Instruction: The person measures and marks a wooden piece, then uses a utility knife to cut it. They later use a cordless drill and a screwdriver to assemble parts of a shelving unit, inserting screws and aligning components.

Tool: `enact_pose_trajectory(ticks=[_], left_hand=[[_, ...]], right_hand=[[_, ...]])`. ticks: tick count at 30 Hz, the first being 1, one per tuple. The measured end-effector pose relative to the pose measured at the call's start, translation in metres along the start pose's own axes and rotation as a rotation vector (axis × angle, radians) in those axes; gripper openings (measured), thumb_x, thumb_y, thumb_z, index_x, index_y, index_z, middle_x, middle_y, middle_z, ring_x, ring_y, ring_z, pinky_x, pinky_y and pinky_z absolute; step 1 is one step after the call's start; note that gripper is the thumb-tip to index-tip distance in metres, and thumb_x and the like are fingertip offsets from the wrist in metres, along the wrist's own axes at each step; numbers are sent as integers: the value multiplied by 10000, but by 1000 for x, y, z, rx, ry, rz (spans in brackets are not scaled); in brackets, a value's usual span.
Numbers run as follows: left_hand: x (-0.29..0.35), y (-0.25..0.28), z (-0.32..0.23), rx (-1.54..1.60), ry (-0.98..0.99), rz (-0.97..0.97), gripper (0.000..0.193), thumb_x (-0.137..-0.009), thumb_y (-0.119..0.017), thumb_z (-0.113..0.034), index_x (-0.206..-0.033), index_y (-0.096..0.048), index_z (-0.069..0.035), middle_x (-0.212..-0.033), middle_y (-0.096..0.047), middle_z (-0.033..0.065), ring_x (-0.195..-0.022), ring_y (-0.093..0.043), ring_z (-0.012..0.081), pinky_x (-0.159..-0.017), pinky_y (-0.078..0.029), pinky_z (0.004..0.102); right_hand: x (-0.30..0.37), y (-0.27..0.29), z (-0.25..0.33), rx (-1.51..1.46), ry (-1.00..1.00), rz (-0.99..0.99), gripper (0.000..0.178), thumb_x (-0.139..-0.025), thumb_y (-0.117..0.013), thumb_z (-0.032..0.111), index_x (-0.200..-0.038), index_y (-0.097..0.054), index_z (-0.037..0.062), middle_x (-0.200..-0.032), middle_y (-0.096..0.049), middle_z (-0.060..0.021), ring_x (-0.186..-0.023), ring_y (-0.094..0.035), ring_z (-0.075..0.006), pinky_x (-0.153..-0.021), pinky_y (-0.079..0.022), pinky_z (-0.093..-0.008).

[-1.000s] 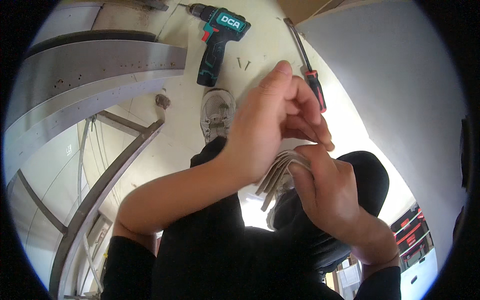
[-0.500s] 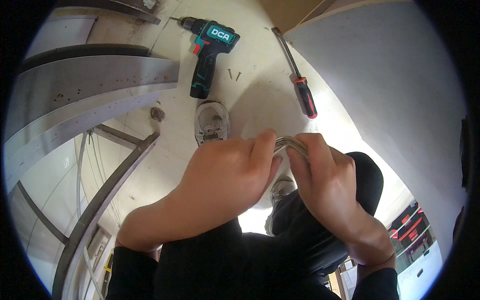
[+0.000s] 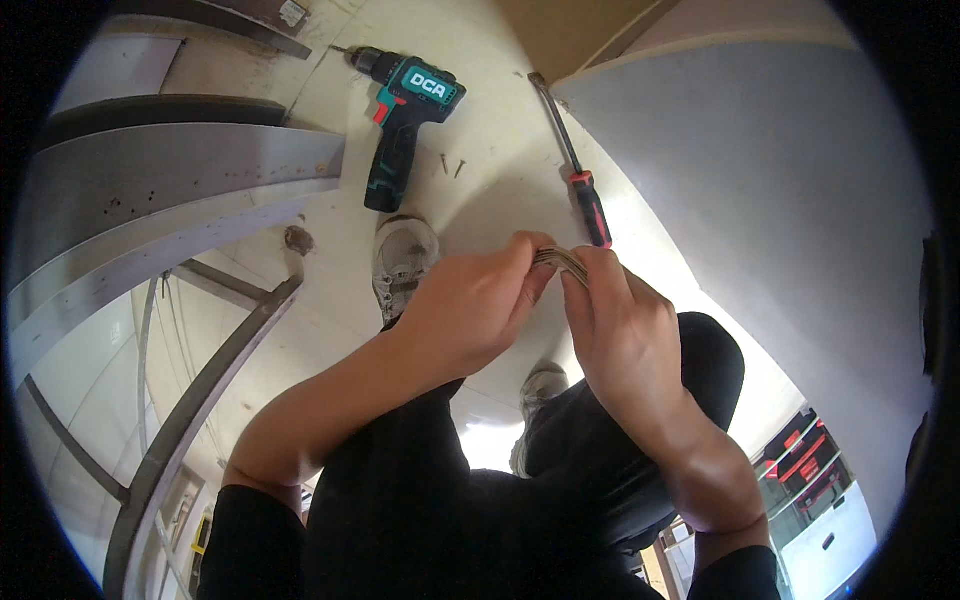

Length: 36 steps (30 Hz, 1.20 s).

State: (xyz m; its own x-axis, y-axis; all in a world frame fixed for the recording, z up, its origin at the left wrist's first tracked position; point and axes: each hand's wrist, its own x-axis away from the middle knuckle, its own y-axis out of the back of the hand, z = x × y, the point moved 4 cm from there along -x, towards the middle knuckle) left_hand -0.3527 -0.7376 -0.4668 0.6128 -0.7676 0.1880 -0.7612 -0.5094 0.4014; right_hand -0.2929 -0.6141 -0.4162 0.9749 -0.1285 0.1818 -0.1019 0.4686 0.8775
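Observation:
Between my two hands is a bent bundle of thin, pale grey-brown strands (image 3: pixel 562 258), arched upward where it shows. My left hand (image 3: pixel 475 305) is closed on one end, thumb and fingers pinching it. On the other end my right hand (image 3: pixel 630 325) is closed the same way. The rest of the bundle is hidden by my fingers, and I cannot tell exactly what it is. Beyond my hands, a teal-and-black cordless drill (image 3: pixel 405 120) lies on the floor. Two screws (image 3: pixel 452 165) are beside it. To their right rests a red-and-black screwdriver (image 3: pixel 585 190).
A grey metal frame (image 3: pixel 200 400) with curved-looking rails stands on the left. A large grey panel (image 3: pixel 760 170) rises on the right. My shoes (image 3: pixel 405 255) are on the pale floor below my hands. Red-and-black boxes (image 3: pixel 800 450) show at the lower right.
Both hands have moved slightly away from my body with the bundle still between them. The whole view has shifted a little. Drill, screws and screwdriver lie as before.

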Motion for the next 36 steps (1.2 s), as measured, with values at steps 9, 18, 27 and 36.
enact_pose_trajectory(ticks=[9,18,27,36], left_hand=[[3,18,-7,-128,-107,-150,124,-879,-635,-87,-967,-625,0,-657,-609,128,-545,-608,264,-499,-457,349],[9,44,-33,-247,-337,-374,221,-767,-757,-39,-939,-662,62,-631,-613,103,-483,-584,193,-444,-436,292],[9,39,-39,-140,-357,-400,297,-771,-747,-29,-1018,-652,106,-720,-679,142,-525,-636,209,-481,-485,282],[9,25,-37,-44,-170,-94,386,-855,-663,-123,-1169,-559,74,-743,-670,132,-567,-644,231,-511,-489,334]], right_hand=[[-7,11,9,-25,59,-167,190,-833,-700,106,-977,-603,30,-667,-626,-80,-511,-614,-223,-469,-477,-318],[-7,18,16,-80,82,-199,226,-816,-720,98,-1002,-614,29,-667,-628,-72,-481,-584,-208,-477,-462,-311],[-3,23,11,-69,82,-227,205,-836,-698,98,-998,-601,19,-708,-633,-86,-525,-589,-229,-518,-472,-326],[-2,22,-1,-56,25,-194,194,-823,-686,79,-976,-578,29,-699,-616,-104,-549,-582,-269,-547,-469,-371]])
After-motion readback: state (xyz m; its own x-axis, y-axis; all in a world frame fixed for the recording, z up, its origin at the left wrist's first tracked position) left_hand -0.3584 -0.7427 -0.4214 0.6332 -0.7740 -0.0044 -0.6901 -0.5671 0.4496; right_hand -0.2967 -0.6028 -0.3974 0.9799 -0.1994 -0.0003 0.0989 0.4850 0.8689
